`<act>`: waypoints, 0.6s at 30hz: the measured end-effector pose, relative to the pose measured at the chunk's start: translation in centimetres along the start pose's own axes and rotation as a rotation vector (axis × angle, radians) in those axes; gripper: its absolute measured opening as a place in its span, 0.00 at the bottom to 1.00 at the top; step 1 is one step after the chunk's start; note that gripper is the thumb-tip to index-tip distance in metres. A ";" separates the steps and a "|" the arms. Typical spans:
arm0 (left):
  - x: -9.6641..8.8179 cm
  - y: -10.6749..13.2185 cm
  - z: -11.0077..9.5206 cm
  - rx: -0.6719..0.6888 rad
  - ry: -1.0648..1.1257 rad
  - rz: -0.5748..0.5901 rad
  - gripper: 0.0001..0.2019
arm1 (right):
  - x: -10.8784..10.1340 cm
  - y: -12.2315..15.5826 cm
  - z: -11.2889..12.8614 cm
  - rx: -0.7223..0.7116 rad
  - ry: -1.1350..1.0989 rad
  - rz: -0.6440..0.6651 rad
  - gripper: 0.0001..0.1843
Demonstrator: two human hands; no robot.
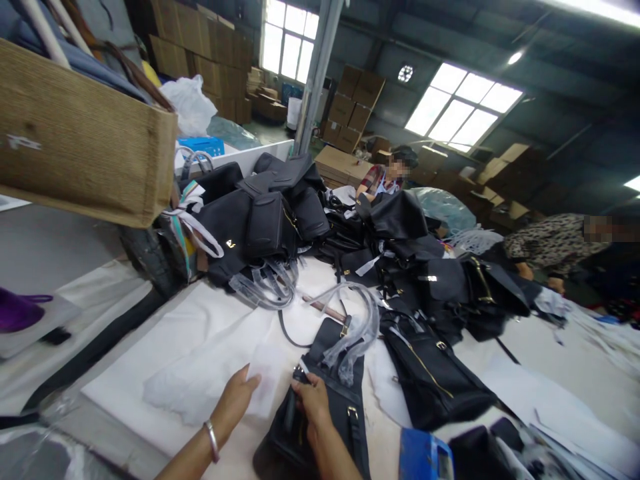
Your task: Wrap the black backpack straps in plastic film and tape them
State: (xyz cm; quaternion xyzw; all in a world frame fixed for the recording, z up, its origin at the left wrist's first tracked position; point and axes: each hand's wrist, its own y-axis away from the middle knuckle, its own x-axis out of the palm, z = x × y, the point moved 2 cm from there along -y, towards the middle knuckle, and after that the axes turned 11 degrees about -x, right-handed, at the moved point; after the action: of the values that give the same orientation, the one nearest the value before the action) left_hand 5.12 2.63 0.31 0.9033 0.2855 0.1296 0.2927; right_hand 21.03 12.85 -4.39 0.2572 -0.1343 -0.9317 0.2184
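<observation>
A black leather-look backpack [333, 393] with gold buckles lies before me, its plastic-wrapped handles [357, 333] reaching toward the far side. My right hand [313, 400] is closed on its upper part, thumb and fingers by a small metal fitting. To the left, my left hand [237, 395], with a silver bangle on the wrist, pinches a thin, see-through white sheet [200, 383]. Some of that hand's fingers seem to lie behind the sheet. A thin black strap [290, 333] curves away from the backpack.
Black bags [273, 213] are heaped along the table's far side. Another zipped black bag [435, 373] lies to the right, above a blue object [425, 453]. A tan woven bag [85, 133] juts in at upper left. Two people [385, 175] work beyond the heap.
</observation>
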 end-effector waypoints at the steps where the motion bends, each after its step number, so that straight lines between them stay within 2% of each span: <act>1: 0.2 0.0 0.1 0.006 0.006 -0.008 0.16 | -0.1 0.1 0.2 0.000 -0.054 0.022 0.22; 5: 0.5 -0.7 0.1 0.043 -0.005 -0.025 0.18 | -1.5 1.1 1.9 -0.040 -0.466 0.173 0.23; 7: 1.0 -1.2 -0.3 0.072 -0.018 0.011 0.19 | -2.2 1.6 3.0 -0.067 -0.590 0.199 0.24; 10: 2.5 -1.3 -1.3 0.102 0.002 0.121 0.19 | -2.7 2.1 4.4 -0.161 -0.567 0.194 0.26; 13: 4.3 -0.5 -2.0 0.071 0.055 0.234 0.19 | -2.7 2.6 5.5 -0.292 -0.483 0.206 0.24; 16: 5.9 0.9 -2.7 0.032 0.130 0.362 0.20 | -3.1 3.1 6.3 -0.349 -0.314 0.127 0.20; 18: 6.4 1.7 -3.0 0.045 0.171 0.399 0.20 | -3.6 3.3 6.9 -0.378 -0.182 0.058 0.19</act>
State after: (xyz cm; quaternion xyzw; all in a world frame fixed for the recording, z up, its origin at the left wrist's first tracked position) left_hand 9.81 6.69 4.19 0.9339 0.1277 0.2547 0.2158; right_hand 21.24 12.68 4.01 0.1223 0.0166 -0.9531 0.2764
